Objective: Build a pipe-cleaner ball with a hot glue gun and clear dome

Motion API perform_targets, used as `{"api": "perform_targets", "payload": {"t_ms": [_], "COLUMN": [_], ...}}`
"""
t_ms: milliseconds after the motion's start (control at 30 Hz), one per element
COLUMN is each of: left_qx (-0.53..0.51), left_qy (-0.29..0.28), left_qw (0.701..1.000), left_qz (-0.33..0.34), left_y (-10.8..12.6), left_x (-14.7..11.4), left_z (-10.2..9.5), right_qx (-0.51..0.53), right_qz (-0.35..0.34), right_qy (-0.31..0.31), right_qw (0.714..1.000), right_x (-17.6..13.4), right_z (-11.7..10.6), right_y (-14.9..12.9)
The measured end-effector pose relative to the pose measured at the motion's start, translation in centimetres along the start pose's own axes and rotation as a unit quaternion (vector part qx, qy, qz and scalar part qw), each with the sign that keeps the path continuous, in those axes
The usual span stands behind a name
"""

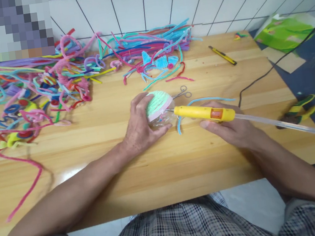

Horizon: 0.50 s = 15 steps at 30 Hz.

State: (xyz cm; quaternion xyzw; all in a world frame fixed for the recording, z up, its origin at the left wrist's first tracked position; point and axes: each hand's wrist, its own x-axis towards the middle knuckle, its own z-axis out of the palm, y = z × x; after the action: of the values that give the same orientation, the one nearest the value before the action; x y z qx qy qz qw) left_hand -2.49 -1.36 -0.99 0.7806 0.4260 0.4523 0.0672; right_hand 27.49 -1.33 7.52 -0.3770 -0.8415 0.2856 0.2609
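Note:
My left hand [139, 124] is wrapped round a rounded clear plastic piece [160, 120], part of which is covered in mint-green fuzzy rows [158, 102] edged by a pale pink band [160, 110]. In my right hand [228, 130] is a yellow hot glue gun [194, 112] with a long clear glue stick [286, 123] running out of its back. The gun's nozzle points left and is at the pink band; whether it touches cannot be told. Behind the gun lies a light blue pipe cleaner [210, 98], bent at one end. Small scissors [183, 92] lie just beyond the piece.
A tangled heap of coloured pipe cleaners [34, 87] covers the back left. A blue pipe-cleaner figure [160, 60] lies before a bundle [159, 40]. A yellow utility knife [222, 55], black cord [259, 77] and yellow-green-handled pliers [298, 111] are to the right.

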Motion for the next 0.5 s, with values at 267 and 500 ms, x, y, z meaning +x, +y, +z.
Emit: {"api": "perform_targets", "payload": {"t_ms": [267,500], "left_qx": [-0.006,-0.024], "left_qy": [0.003,0.007], "left_qw": [1.000,1.000], "left_qz": [-0.001,-0.007], "left_y": [-0.03,-0.30], "left_x": [0.04,-0.05], "left_z": [0.12,0.18], "right_qx": [-0.009,-0.023], "right_qz": [0.028,0.043], "right_qy": [-0.005,0.021], "right_qw": [1.000,0.999], "right_x": [-0.13,-0.16], "right_z": [-0.29,-0.32], "right_y": [0.15,0.94]}}
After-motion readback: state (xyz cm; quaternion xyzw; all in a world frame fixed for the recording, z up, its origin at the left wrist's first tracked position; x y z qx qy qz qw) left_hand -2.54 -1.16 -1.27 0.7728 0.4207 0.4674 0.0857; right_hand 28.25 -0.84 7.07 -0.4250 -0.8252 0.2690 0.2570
